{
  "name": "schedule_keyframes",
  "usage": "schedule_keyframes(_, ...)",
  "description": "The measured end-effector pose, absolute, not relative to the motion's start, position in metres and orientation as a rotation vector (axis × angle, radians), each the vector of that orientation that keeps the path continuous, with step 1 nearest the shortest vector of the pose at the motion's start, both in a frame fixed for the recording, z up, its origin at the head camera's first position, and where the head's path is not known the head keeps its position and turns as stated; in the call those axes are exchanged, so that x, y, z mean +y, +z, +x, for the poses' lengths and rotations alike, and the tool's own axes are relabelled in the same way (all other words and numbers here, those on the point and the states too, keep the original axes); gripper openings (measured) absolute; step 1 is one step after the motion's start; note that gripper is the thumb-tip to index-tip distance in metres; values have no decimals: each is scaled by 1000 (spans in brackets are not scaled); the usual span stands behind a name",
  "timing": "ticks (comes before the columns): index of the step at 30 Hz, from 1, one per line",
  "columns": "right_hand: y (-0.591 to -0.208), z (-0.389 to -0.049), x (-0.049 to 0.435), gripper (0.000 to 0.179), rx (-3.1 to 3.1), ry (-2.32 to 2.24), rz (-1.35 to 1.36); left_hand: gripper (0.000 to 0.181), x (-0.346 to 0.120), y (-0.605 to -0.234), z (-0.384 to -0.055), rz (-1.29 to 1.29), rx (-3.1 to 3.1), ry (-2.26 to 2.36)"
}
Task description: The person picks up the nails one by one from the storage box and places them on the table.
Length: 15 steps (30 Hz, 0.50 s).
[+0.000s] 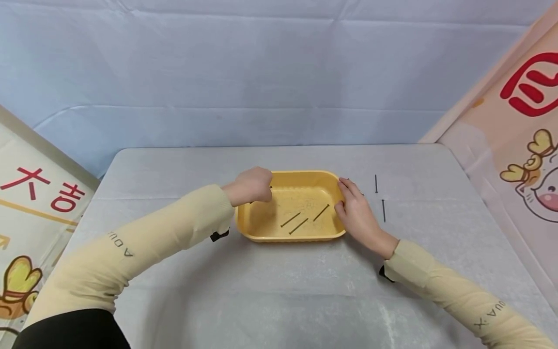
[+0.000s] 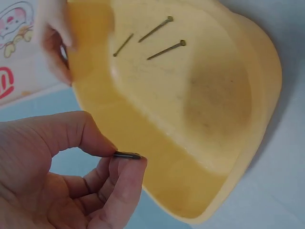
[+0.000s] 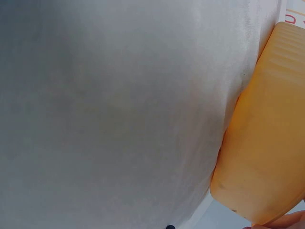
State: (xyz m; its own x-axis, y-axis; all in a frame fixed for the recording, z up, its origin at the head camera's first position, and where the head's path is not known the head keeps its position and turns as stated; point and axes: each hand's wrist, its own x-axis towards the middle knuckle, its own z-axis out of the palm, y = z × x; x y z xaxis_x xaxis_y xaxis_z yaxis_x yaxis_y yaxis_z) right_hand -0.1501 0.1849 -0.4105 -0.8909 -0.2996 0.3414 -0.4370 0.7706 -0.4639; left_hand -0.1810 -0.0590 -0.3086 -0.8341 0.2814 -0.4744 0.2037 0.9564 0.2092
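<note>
My left hand (image 1: 255, 185) is over the left end of a yellow plastic tray (image 1: 305, 238). In the left wrist view, its thumb and forefinger pinch a dark nail (image 2: 127, 155), seen nearly end-on above the rim. Three dark nails lie slanted on the tray floor, among them one nail (image 1: 321, 213) toward the right. At the tray's right end, my right hand (image 1: 362, 218) grips the rim, the thumb over the inner side. Only its fingertips (image 3: 288, 220) show at the corner of the right wrist view, against the tray's edge.
To the right of the tray, one nail (image 1: 376, 184) lies on the grey cloth-covered table (image 1: 305, 300), with another nail (image 1: 383, 211) just nearer. A pale blue cloth (image 1: 279, 72) hangs behind the table. Printed cloth panels (image 1: 510, 145) flank both sides.
</note>
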Motion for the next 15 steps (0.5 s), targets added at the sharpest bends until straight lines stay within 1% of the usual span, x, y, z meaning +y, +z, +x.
schedule_keyframes(5,-409,-150,185,48,-2720,809,578,16,-65,-303,-179,353,2610,258)
schedule_keyframes(15,-410,-150,185,47,-2729,811,571,25,-83,-291,-182,355,2627,524)
